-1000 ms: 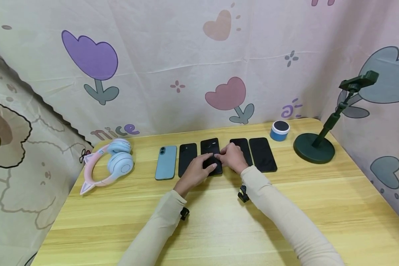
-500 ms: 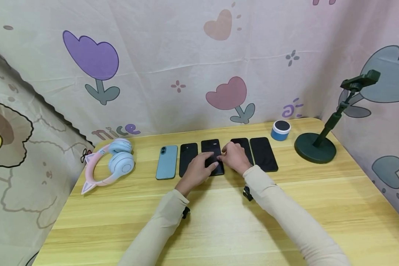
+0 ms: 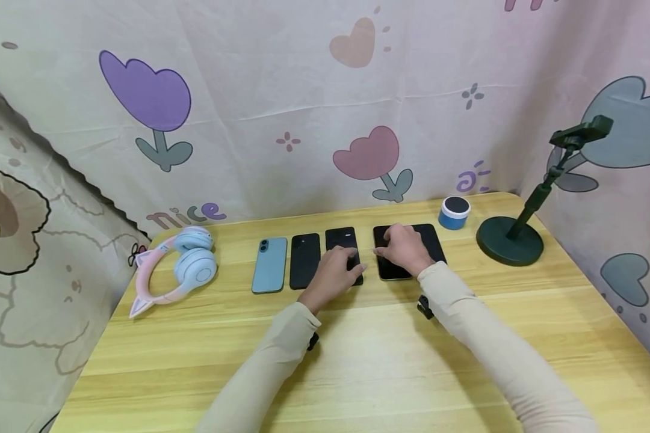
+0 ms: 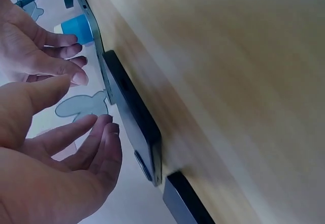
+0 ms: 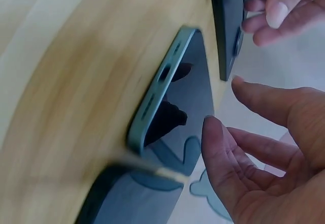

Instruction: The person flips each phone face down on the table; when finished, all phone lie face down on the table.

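Note:
Five phones would be too exact; several phones lie in a row on the wooden table. My left hand (image 3: 333, 270) hovers over a black phone (image 3: 340, 237), which lies with its camera side up. In the left wrist view its fingers are loosely bent beside that phone's back, holding nothing. Over a green-edged phone with a dark screen (image 3: 394, 274) is my right hand (image 3: 406, 248). Its thumb and fingers are spread apart in the right wrist view, close above the screen (image 5: 195, 92); whether a fingertip touches it I cannot tell. Another dark phone (image 3: 432, 237) lies right beside it.
Left of my hands lie a black phone (image 3: 304, 261) and a light blue phone (image 3: 269, 264). Pink and blue cat-ear headphones (image 3: 196, 267) rest at the far left. A blue and white jar (image 3: 454, 213) and a dark green stand (image 3: 510, 240) are at the back right.
My right hand has moved right, from the camera-side-up phone to the green-edged one, which now sits against its right neighbour. The left hand has shifted slightly right and lifted.

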The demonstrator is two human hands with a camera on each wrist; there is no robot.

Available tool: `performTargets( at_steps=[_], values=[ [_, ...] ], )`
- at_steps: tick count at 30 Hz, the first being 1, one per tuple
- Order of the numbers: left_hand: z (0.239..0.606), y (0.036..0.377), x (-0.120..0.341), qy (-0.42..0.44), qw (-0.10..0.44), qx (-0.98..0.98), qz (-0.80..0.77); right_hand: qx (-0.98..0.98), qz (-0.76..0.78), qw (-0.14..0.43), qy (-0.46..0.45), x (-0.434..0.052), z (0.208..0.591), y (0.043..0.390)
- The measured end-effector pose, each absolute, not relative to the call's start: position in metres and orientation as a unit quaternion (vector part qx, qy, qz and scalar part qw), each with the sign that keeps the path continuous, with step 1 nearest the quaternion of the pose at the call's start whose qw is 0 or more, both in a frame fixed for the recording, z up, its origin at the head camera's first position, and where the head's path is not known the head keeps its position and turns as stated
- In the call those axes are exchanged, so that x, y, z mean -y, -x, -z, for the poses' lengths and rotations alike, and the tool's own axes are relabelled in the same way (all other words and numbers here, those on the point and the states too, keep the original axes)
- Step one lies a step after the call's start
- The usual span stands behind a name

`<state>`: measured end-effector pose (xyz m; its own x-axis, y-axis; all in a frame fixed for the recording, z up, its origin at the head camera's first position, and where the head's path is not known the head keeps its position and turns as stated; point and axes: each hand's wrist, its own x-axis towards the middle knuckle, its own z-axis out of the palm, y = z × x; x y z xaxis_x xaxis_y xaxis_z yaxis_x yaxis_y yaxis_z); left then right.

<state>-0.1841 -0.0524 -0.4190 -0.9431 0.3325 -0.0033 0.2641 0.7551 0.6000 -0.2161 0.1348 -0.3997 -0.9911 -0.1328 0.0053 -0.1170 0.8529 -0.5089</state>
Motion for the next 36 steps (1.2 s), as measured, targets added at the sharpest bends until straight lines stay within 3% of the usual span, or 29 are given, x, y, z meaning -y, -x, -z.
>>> performTargets(
  at_steps=[7,14,36],
  values=[
    [0.421,0.186,0.037,-0.174,0.054,-0.938,-0.296,-0.967,0.251,0.030,0.039,-0.154,0.399,0.217],
    [0.424,0.188,0.023,-0.183,0.044,-0.944,-0.271,-0.969,0.243,0.006,0.041,-0.167,0.405,0.218],
    [0.425,0.183,0.001,-0.122,0.076,-0.957,-0.252,-0.968,0.250,0.033,0.013,-0.165,0.406,0.220]
  ],
)
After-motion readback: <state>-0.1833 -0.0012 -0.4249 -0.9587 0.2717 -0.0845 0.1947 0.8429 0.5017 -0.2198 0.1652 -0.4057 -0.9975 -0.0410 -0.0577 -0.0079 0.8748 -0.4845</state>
